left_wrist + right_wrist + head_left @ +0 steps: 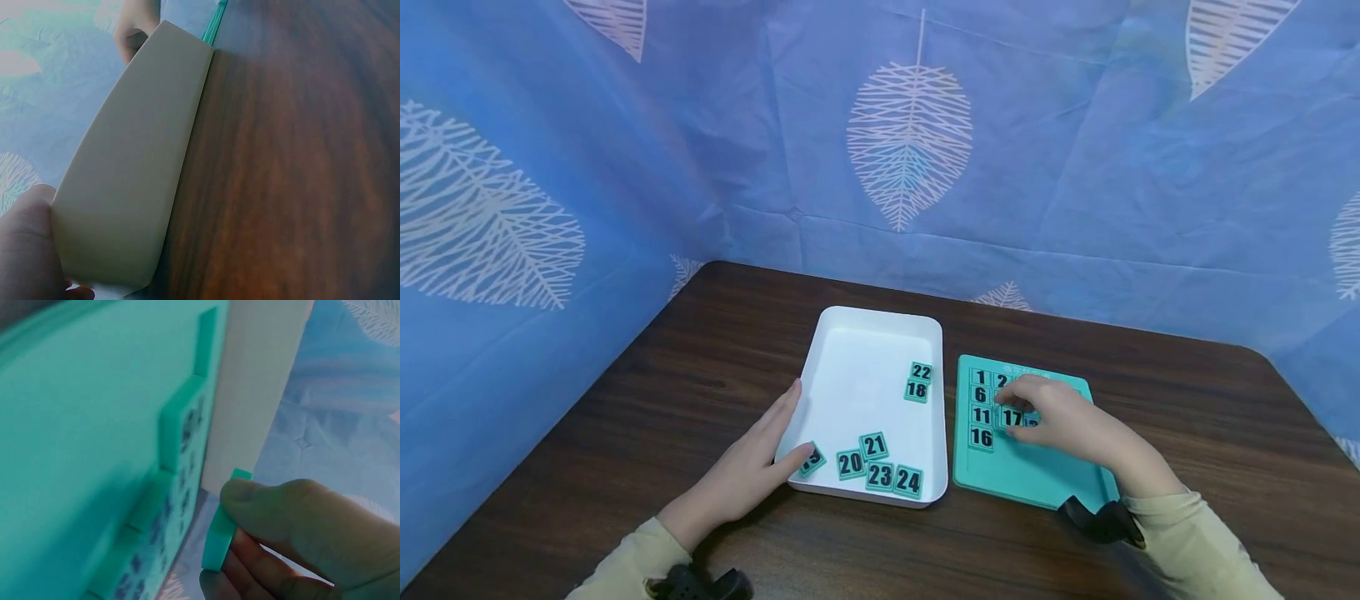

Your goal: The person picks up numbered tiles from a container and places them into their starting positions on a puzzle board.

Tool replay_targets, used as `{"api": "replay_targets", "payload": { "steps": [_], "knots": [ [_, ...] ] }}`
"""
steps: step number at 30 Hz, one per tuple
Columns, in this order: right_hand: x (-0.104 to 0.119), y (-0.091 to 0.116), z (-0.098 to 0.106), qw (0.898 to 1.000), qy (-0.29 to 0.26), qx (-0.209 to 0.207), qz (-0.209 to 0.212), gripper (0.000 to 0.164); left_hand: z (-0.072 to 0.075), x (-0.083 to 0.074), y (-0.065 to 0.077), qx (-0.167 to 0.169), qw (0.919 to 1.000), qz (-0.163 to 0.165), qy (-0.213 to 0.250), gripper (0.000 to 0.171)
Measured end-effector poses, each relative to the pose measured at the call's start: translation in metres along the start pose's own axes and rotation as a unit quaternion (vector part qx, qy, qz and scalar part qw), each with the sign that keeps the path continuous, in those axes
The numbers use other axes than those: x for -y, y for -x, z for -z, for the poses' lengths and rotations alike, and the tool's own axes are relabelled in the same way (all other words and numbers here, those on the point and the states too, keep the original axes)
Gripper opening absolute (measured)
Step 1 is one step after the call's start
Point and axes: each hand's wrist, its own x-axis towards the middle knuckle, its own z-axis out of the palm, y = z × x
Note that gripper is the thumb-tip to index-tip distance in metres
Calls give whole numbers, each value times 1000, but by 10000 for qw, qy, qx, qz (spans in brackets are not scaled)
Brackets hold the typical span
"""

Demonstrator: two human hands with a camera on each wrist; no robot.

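Over the green number board (1030,483) my right hand (1060,417) pinches a number tile (1011,418) marked 17 between thumb and fingertips. The right wrist view has this green tile (220,534) tilted and raised off the board's face. Tiles 1, 2, 6, 11 and 16 show at the board's left; the hand covers others. My left hand (748,462) grips the near left corner of the white tray (865,333), fingers along its outer side and thumb across the rim. That thumb partly hides a tile (812,460) in the corner.
Inside the tray, tiles 20, 21, 23 and 24 (908,481) lie near the front, and tiles 22 and 18 (917,390) by the right wall. A narrow strip of the dark wooden table (951,500) separates tray and board. A blue leaf-print cloth (1037,167) hangs behind.
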Motion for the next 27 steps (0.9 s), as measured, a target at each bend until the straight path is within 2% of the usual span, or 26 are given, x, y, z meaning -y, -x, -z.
{"api": "replay_targets", "payload": {
  "steps": [12,27],
  "knots": [
    [-7,8,-16,9995,-241,194,-10,31,-1,0,0,25,10000,43,-28,77],
    [-7,12,-23,9999,-124,101,3,30,-1,-1,0,32,10000,47,-22,77]
  ]
}}
